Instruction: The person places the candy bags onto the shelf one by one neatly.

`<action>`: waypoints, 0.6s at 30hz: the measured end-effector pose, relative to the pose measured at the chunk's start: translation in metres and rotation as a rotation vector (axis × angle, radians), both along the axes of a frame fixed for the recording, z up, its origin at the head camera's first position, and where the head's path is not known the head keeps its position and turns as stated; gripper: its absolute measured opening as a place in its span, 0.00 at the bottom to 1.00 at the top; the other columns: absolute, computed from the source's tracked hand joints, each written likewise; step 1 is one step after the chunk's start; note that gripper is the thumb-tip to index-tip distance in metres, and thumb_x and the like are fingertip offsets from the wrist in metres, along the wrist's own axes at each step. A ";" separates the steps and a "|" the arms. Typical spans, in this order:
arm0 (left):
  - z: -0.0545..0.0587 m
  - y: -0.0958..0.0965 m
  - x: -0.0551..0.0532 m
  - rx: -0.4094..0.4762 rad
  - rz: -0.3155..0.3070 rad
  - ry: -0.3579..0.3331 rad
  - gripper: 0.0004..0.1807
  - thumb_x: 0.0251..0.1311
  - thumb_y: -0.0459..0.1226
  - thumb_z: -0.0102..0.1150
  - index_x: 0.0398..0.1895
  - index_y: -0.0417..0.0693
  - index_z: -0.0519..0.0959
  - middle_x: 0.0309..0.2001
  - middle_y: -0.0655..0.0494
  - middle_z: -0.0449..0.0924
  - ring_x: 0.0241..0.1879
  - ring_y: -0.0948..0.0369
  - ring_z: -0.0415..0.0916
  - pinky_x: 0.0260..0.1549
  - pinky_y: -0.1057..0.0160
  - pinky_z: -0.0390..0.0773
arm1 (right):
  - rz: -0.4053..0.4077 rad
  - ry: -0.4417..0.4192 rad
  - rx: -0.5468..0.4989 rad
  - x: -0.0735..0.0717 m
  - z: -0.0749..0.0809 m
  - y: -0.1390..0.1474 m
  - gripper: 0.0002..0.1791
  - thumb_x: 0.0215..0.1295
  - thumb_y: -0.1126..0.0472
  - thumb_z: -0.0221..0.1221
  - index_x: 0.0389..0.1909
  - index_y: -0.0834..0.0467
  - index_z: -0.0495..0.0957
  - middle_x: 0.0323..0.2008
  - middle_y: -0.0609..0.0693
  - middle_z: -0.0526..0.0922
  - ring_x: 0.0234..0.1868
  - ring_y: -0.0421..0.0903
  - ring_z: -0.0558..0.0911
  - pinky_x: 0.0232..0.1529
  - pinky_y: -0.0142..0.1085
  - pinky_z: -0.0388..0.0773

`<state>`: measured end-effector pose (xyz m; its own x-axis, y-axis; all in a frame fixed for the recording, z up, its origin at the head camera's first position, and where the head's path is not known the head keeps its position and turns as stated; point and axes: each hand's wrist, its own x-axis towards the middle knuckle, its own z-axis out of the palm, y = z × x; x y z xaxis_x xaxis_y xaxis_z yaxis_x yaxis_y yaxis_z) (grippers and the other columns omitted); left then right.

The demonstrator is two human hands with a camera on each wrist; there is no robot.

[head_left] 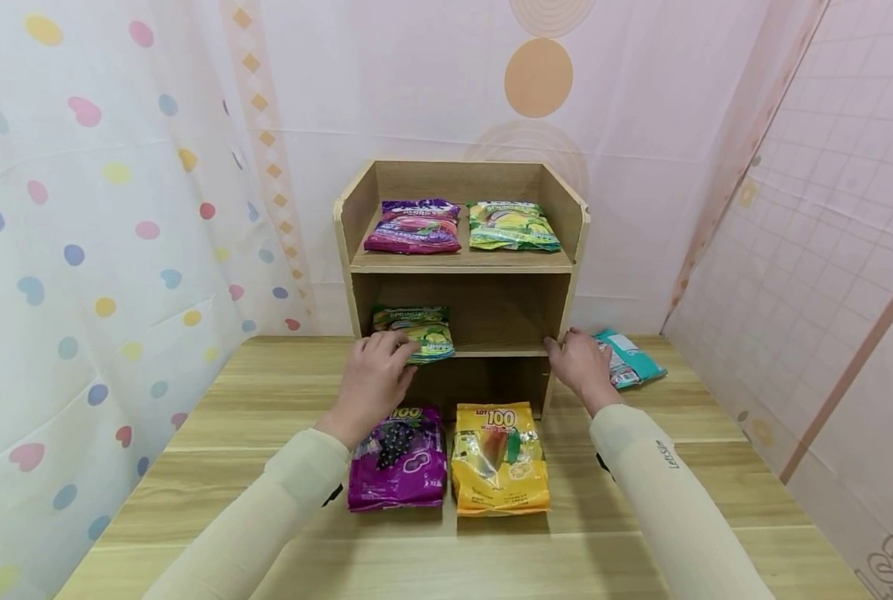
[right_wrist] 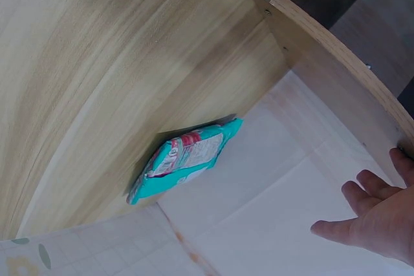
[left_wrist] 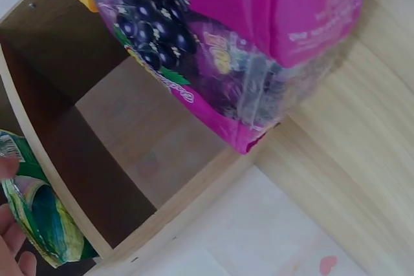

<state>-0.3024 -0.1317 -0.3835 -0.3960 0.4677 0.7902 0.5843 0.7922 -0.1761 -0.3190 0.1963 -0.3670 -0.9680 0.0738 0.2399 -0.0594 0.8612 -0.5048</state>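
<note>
On the middle shelf of a small wooden rack (head_left: 465,268), a green and yellow candy bag (head_left: 426,327) leans at the left, reaching out over the shelf's front edge. My left hand (head_left: 377,367) grips that bag at its near left side; only its fingertips (left_wrist: 9,167) show beside it in the left wrist view. My right hand (head_left: 583,362) touches the front edge of the rack's right side panel (right_wrist: 349,63), fingers spread along the outside and holding nothing loose. Behind it on the table lies a teal packet (head_left: 641,364).
A purple bag (head_left: 401,462) with grapes printed on it and a yellow bag (head_left: 501,462) stand before the bottom compartment. On the top shelf lie a purple candy bag (head_left: 416,227) and a green-yellow one (head_left: 511,226). Patterned curtains (head_left: 446,75) surround the wooden table (head_left: 266,400).
</note>
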 end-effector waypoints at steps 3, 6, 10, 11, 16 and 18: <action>0.000 0.000 -0.002 -0.009 -0.014 0.040 0.14 0.51 0.31 0.75 0.41 0.44 0.84 0.43 0.48 0.81 0.44 0.48 0.78 0.40 0.48 0.76 | -0.001 -0.002 -0.003 0.000 0.000 0.000 0.25 0.78 0.48 0.44 0.35 0.64 0.79 0.71 0.64 0.63 0.71 0.65 0.60 0.67 0.69 0.39; -0.001 0.000 -0.004 -0.008 -0.025 0.043 0.11 0.53 0.30 0.73 0.40 0.44 0.84 0.41 0.48 0.82 0.42 0.49 0.78 0.37 0.50 0.76 | -0.002 0.002 0.001 0.000 0.000 0.000 0.24 0.77 0.48 0.45 0.34 0.64 0.79 0.71 0.64 0.64 0.71 0.65 0.61 0.67 0.69 0.40; 0.000 0.000 -0.007 -0.005 -0.020 0.035 0.08 0.56 0.30 0.71 0.39 0.44 0.85 0.40 0.49 0.82 0.41 0.50 0.78 0.35 0.51 0.76 | -0.006 0.012 0.015 -0.001 0.000 0.000 0.25 0.77 0.48 0.45 0.33 0.63 0.79 0.70 0.64 0.65 0.70 0.65 0.62 0.67 0.68 0.42; 0.000 0.001 -0.008 -0.005 -0.015 0.037 0.08 0.56 0.30 0.70 0.39 0.44 0.85 0.40 0.49 0.82 0.41 0.50 0.78 0.35 0.51 0.76 | -0.006 0.015 0.017 -0.001 0.000 0.000 0.25 0.77 0.48 0.45 0.35 0.65 0.80 0.70 0.64 0.65 0.70 0.65 0.62 0.67 0.69 0.42; 0.002 0.002 -0.011 0.000 0.003 0.032 0.07 0.56 0.30 0.70 0.38 0.42 0.86 0.38 0.48 0.82 0.38 0.49 0.79 0.34 0.50 0.77 | -0.011 0.020 0.018 -0.001 -0.001 0.000 0.27 0.77 0.48 0.44 0.48 0.70 0.79 0.70 0.65 0.65 0.70 0.66 0.62 0.67 0.69 0.41; 0.003 0.002 -0.012 -0.002 0.020 0.012 0.07 0.57 0.30 0.69 0.39 0.42 0.86 0.39 0.48 0.82 0.39 0.49 0.79 0.35 0.50 0.77 | -0.013 0.020 0.015 0.000 -0.002 0.000 0.28 0.77 0.48 0.45 0.49 0.70 0.78 0.70 0.65 0.65 0.70 0.66 0.62 0.67 0.69 0.41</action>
<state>-0.3143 -0.1299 -0.3806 -0.3960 0.4609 0.7942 0.5660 0.8036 -0.1841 -0.3193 0.1960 -0.3687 -0.9620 0.0824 0.2604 -0.0584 0.8692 -0.4909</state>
